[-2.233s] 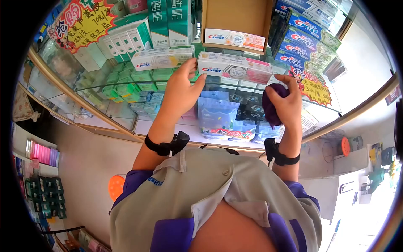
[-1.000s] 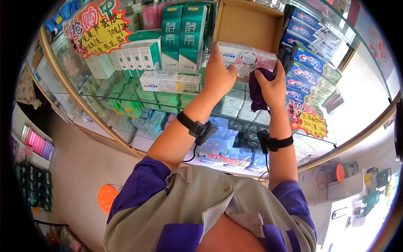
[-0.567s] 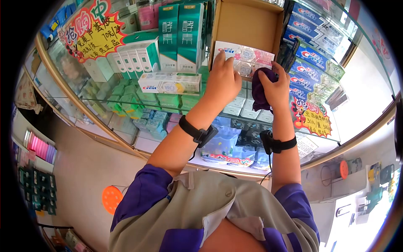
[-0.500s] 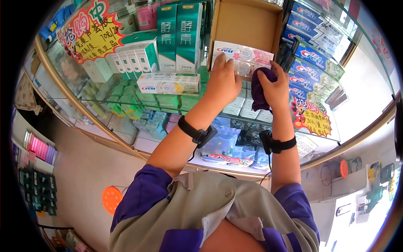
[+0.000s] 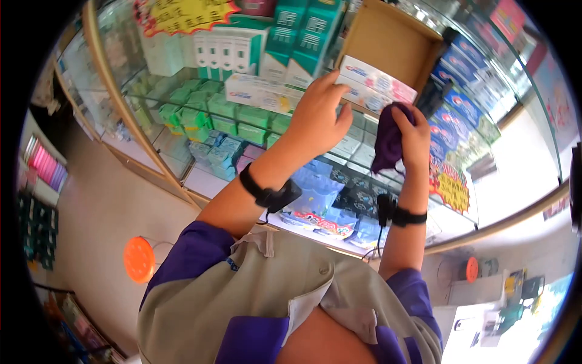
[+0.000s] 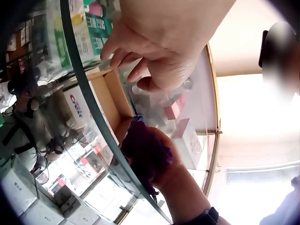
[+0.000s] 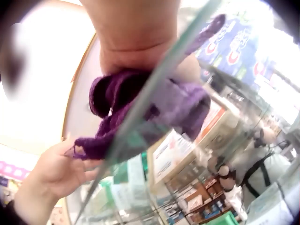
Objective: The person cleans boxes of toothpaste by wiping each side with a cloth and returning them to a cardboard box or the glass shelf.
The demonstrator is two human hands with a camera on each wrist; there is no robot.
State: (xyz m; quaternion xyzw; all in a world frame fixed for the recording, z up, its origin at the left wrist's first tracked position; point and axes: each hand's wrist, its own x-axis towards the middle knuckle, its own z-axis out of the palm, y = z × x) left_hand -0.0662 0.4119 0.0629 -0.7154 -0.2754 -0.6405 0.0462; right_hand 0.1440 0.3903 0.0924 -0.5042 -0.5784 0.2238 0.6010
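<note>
My left hand [image 5: 316,118] hovers over the glass shelf with its fingers loosely bent and nothing in them. Just beyond its fingertips, two white Crest toothpaste boxes [image 5: 377,80] lie stacked at the front of an upright brown cardboard display box [image 5: 388,37]. My right hand [image 5: 416,138] grips a bunched purple cloth [image 5: 387,141], whose end hangs down over the shelf. In the right wrist view the cloth [image 7: 124,112] drapes below the palm, partly behind the glass edge. Another white Crest box [image 5: 262,94] lies on the shelf to the left of my left hand.
Tall green boxes [image 5: 315,36] stand left of the cardboard box, and blue Crest boxes [image 5: 458,115] are stacked to its right. The glass shelf edge [image 6: 89,93] runs close by both hands. Green packs [image 5: 251,124] and blue bags [image 5: 315,185] fill the lower shelves.
Both hands carried a Crest box from the shelf front into the cardboard box and let it go. They have since drawn back, the right still holding the cloth. The head view has tilted.
</note>
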